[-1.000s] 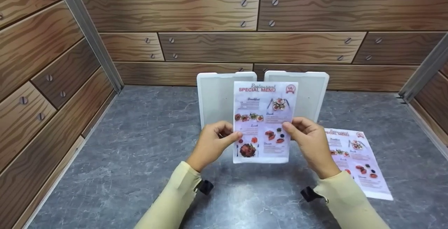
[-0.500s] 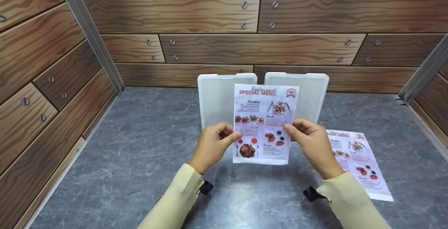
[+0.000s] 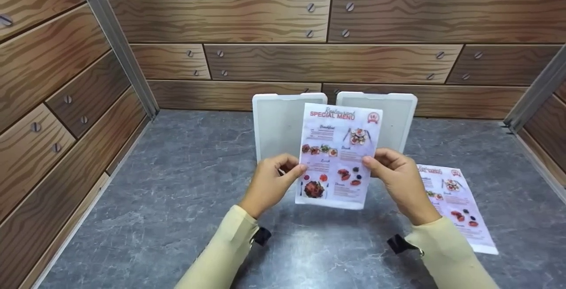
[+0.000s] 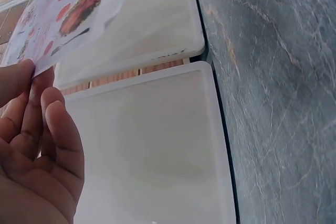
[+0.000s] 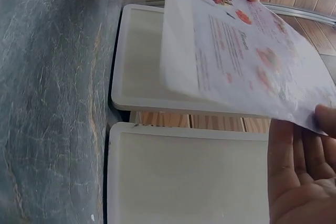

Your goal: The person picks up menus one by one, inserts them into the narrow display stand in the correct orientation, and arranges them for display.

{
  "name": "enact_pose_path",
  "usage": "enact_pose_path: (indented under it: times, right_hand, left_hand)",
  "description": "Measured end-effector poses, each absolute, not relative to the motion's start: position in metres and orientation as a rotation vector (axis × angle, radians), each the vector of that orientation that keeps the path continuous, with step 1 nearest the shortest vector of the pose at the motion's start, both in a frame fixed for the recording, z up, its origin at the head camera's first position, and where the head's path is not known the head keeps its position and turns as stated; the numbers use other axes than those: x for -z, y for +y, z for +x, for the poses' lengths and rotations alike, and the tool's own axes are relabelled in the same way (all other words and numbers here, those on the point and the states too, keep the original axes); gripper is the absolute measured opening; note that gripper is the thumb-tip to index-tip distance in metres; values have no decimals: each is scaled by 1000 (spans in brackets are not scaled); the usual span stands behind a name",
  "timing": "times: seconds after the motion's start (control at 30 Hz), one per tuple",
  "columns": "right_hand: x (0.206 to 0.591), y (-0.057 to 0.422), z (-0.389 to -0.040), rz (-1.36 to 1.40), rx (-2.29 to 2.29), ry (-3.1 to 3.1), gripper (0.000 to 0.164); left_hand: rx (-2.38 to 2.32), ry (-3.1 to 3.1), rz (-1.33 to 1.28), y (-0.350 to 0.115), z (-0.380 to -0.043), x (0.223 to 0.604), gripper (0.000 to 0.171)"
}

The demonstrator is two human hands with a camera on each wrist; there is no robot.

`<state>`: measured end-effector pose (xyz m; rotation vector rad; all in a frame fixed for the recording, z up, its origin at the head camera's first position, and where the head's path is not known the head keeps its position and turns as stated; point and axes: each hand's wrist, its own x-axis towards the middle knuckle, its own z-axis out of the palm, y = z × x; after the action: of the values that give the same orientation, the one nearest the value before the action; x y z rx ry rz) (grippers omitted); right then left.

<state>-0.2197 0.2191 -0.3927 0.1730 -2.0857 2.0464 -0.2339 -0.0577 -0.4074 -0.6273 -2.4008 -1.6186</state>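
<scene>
A printed menu sheet [image 3: 338, 156] is held up off the table, its face with "Special Menu" and food pictures turned to the head camera. My left hand [image 3: 274, 185] pinches its left edge between thumb and fingers. At the opposite edge my right hand [image 3: 400, 183] pinches it the same way; the right wrist view shows the thumb on the sheet's face [image 5: 273, 72]. Behind the sheet stand two upright white-framed panels, a left panel [image 3: 276, 125] and a right panel [image 3: 398, 121], partly covered by it. In the left wrist view the nearer panel [image 4: 152, 145] has a plain pale surface.
A second menu sheet [image 3: 462, 209] lies on the grey marbled table [image 3: 177, 192] at the right, partly under my right forearm in view. Wood-patterned walls [image 3: 265, 19] with metal corner posts [image 3: 119, 46] enclose the back and sides.
The held menu has tilted slightly clockwise and its top has shifted right. My right hand has moved a little to the right. Both hands keep their pinch.
</scene>
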Motion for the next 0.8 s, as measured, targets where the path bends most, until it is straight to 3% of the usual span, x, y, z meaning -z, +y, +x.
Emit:
enact_pose_path:
  times: [0.6,0.8]
  right_hand:
    - [392,216,-223,173,-2047,-1999,18]
    - [385,214,-230,156,-2033,-1939,12]
  left_hand:
    - [1585,-2365,-640,-58,-239,398,11]
    - [1640,-2109,-522,-78,-255,394,9]
